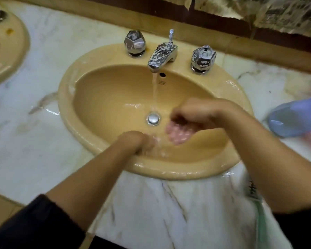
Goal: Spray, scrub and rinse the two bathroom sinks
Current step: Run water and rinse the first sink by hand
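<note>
A: Entry. The sink (104,97) is recorded as a glossy tan oval basin, long axis left to right, set into a white veined marble counter (178,209). A second tan sink (11,51) is cut off at the left edge.

B: Fittings?

A: A chrome faucet (161,57) is noted at the back rim, spout pointed toward the viewer, water (154,90) falling from it. Two faceted chrome knobs, left knob (134,43) and right knob (203,58), flank it. A round chrome drain plug (153,119) sits mid-basin.

B: Fingers?

A: Left hand (135,141): fingers seen curled down against the wet front wall of the basin; whether anything is held cannot be told. Right hand (190,121): blurred, held above the basin right of the drain, palm turned up, fingers bent loosely, nothing seen in it.

B: Elsewhere?

A: A blue bottle (294,117) is logged lying on its side at the right edge.
</note>
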{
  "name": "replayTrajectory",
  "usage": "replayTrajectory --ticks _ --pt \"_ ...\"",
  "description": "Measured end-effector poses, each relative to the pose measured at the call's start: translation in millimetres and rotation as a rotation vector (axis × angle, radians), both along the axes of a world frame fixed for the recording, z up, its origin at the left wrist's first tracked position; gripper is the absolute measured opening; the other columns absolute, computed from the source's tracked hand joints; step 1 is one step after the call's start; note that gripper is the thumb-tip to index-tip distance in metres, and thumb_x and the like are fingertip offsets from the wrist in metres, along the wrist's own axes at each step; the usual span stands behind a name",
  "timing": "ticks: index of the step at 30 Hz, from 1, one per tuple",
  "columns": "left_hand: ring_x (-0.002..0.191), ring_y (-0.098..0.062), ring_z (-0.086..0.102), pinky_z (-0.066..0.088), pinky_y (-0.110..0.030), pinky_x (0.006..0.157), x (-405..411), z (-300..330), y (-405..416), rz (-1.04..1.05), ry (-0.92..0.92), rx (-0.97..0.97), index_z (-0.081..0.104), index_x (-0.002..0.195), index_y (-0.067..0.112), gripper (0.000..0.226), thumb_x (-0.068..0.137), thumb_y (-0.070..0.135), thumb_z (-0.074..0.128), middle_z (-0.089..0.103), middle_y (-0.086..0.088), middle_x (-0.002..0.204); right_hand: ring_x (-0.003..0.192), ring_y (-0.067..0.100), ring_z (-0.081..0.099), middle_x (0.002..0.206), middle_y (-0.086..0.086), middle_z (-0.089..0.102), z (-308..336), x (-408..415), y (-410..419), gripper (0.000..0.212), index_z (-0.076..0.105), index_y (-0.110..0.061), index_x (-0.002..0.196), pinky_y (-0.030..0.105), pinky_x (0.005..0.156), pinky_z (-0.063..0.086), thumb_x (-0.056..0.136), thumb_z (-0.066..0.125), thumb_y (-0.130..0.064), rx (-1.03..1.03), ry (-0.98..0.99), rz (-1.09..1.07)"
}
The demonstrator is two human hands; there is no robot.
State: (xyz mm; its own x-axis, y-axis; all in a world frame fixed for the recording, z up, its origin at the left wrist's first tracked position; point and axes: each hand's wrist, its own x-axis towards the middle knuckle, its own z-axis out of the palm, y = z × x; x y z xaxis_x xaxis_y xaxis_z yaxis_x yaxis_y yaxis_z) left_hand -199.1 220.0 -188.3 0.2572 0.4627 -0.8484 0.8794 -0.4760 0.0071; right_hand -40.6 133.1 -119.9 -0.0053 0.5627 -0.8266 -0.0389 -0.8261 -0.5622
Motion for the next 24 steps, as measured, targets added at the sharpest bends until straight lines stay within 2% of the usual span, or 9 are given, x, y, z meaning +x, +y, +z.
replayTrajectory --ticks 3,5,8,10,13,17,20,22,24 --pt "0.153 -0.037 0.01 0.012 -0.053 0.122 33.1 -11.2 -56.2 -0.159 -0.047 -0.201 0.013 0.16 0.03 0.076 0.095 0.069 0.019 0.004 -0.003 0.168 0.068 0.029 0.07 0.084 0.023 0.071 15.2 40.1 -32.0 0.032 0.065 0.005 0.093 0.029 0.062 0.059 0.097 0.037 -0.009 -0.029 -0.335 -0.125" --pt "0.154 -0.033 -0.004 0.001 -0.055 0.123 51.2 -4.4 -83.1 -0.203 -0.14 -0.381 0.0 0.16 0.031 0.073 0.098 0.066 0.015 -0.008 0.002 0.168 0.07 0.031 0.072 0.086 0.025 0.071 17.5 55.4 -34.2 0.03 0.065 0.007 0.094 0.032 0.067 0.06 0.096 0.041 -0.009 0.048 -0.382 -0.272" --pt "0.155 -0.026 -0.002 0.0 -0.049 0.124 49.8 6.5 -87.8 -0.33 -0.208 -0.5 -0.006 0.159 0.035 0.064 0.103 0.059 0.012 -0.011 0.007 0.167 0.071 0.03 0.072 0.088 0.025 0.07 12.0 49.3 -19.6 0.03 0.064 0.005 0.092 0.034 0.07 0.06 0.099 0.041 -0.013 0.144 -0.352 -0.412" --pt "0.155 -0.022 0.004 0.003 -0.048 0.124 30.9 4.1 -62.6 -0.418 -0.097 -0.487 -0.003 0.159 0.037 0.062 0.102 0.057 0.01 -0.007 0.011 0.167 0.072 0.028 0.071 0.087 0.021 0.07 5.2 34.4 1.3 0.037 0.063 0.001 0.091 0.035 0.072 0.06 0.105 0.037 -0.021 0.23 -0.285 -0.479" --pt "0.153 -0.024 0.016 0.011 -0.048 0.123 -2.0 -0.1 -9.4 -0.511 0.108 -0.329 0.009 0.159 0.038 0.084 0.08 0.069 0.008 0.007 0.009 0.168 0.082 0.028 0.072 0.09 0.017 0.071 -6.7 13.2 40.6 0.043 0.063 -0.002 0.093 0.035 0.077 0.06 0.108 0.031 -0.025 0.361 -0.082 -0.767" --pt "0.154 -0.023 0.012 0.008 -0.047 0.123 -23.2 -7.4 50.2 -0.543 0.227 -0.18 0.011 0.159 0.038 0.079 0.085 0.062 0.02 0.007 0.008 0.168 0.085 0.027 0.071 0.092 0.017 0.07 -10.3 -21.8 84.6 0.034 0.061 0.002 0.101 0.038 0.082 0.061 0.108 0.032 -0.014 0.449 0.201 -1.15" --pt "0.154 -0.027 0.009 0.009 -0.048 0.124 -26.8 -16.7 74.9 -0.541 0.284 -0.084 0.008 0.16 0.035 0.076 0.09 0.06 0.024 0.0 0.003 0.169 0.078 0.027 0.068 0.091 0.02 0.067 -13.5 -51.1 83.3 0.032 0.061 0.005 0.101 0.034 0.071 0.059 0.106 0.032 -0.009 0.395 0.314 -0.85" --pt "0.154 -0.032 0.007 0.011 -0.052 0.123 -27.5 -23.5 75.5 -0.59 0.269 0.016 0.012 0.159 0.031 0.07 0.094 0.055 0.024 0.001 -0.003 0.168 0.071 0.029 0.066 0.086 0.022 0.068 -16.1 -50.7 58.0 0.031 0.065 0.006 0.098 0.032 0.063 0.057 0.101 0.036 -0.004 0.254 0.08 -0.26" --pt "0.154 -0.033 0.0 0.004 -0.056 0.122 -23.1 -21.2 57.4 -0.544 0.252 0.084 0.008 0.159 0.03 0.076 0.092 0.057 0.03 -0.006 0.001 0.168 0.07 0.031 0.066 0.083 0.022 0.069 -15.0 -32.3 31.7 0.032 0.066 0.007 0.098 0.031 0.061 0.056 0.098 0.036 -0.005 0.076 -0.181 0.022"
